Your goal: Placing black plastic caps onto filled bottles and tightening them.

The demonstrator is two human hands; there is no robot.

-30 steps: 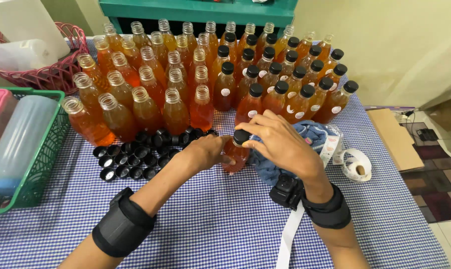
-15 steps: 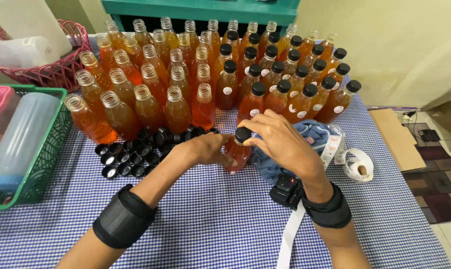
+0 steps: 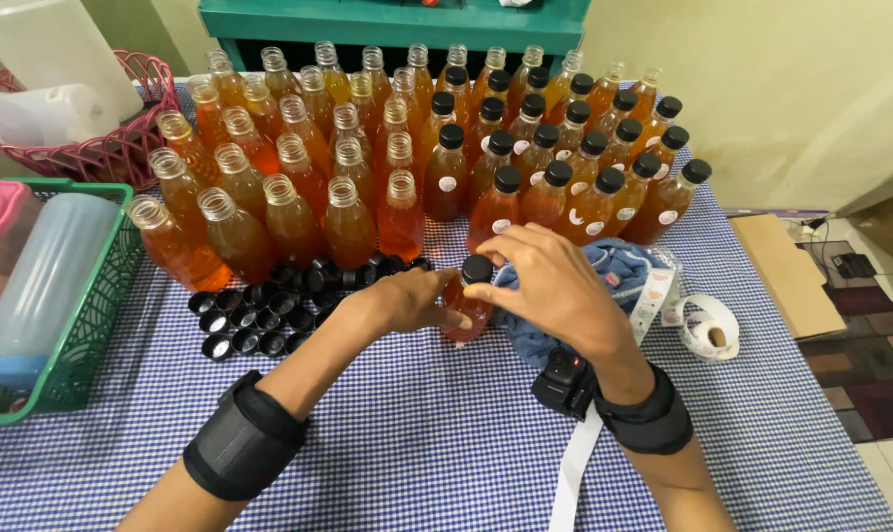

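Observation:
A small plastic bottle of orange liquid (image 3: 463,313) stands on the blue-checked tablecloth (image 3: 417,433) in front of me. My left hand (image 3: 399,302) wraps around its body from the left. My right hand (image 3: 545,286) comes from the right, fingertips pinching the black cap (image 3: 477,268) on the bottle's neck. Both forearms wear black wrist bands. Behind the hands stand many more orange bottles: uncapped ones (image 3: 289,187) at left, capped ones (image 3: 565,167) at right.
Several loose black caps (image 3: 269,300) lie left of the held bottle. A blue cloth (image 3: 614,281) and a roll of stickers (image 3: 708,330) lie at right. A green basket (image 3: 87,325) holds a clear jug; a pink basket (image 3: 92,148) sits behind.
Both hands stay on the same bottle at the same spot; my right hand's fingers have shifted slightly around the cap.

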